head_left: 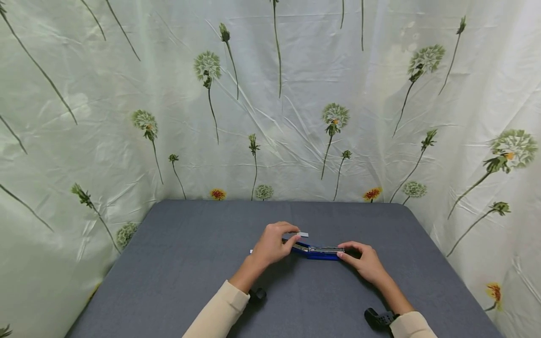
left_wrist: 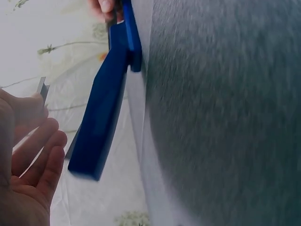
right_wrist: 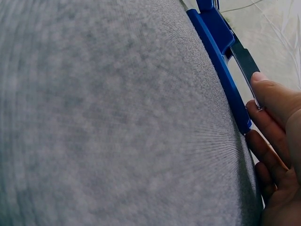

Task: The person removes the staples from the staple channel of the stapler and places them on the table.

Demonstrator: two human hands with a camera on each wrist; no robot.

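Observation:
A blue stapler (head_left: 323, 257) stands on the table with its top cover (left_wrist: 99, 110) swung back to the left and its metal magazine exposed. My left hand (head_left: 272, 241) is above that raised cover, pinching a short silver strip of staples (head_left: 303, 234) between thumb and forefinger. In the left wrist view the strip's U-shaped section shows, and the other fingers are loosely bent. At the stapler's right end, my right hand (head_left: 365, 263) grips the dark magazine (right_wrist: 247, 61) between thumb and forefinger. The blue base (right_wrist: 223, 77) lies low along the table surface.
The grey table (head_left: 186, 263) reaches back to a white curtain (head_left: 169, 84) printed with dandelions. A small white piece (head_left: 251, 251) peeks out behind my left wrist. Dark wrist straps (head_left: 380, 319) sit on both arms.

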